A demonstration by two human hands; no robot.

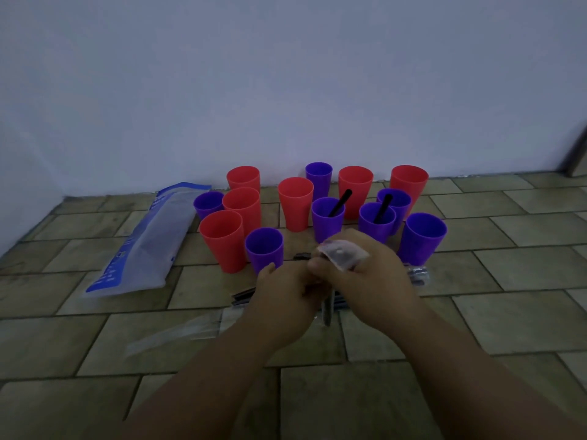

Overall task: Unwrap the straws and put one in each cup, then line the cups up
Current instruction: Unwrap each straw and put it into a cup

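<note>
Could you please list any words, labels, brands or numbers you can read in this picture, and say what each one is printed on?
Nothing here can be read.
Blue and clear plastic bag: pale lettering along its blue edge, too blurred to read.
Clear wrapper held in the right hand: no print visible.
Red and purple cups: plain, no markings.

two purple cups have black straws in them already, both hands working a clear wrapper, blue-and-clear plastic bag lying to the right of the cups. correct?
Not quite. In the head view the blue-and-clear plastic bag lies left of the cups, not right. The rest holds: two purple plastic cups each hold a black straw, and the left hand and right hand work a clear wrapper.
</note>
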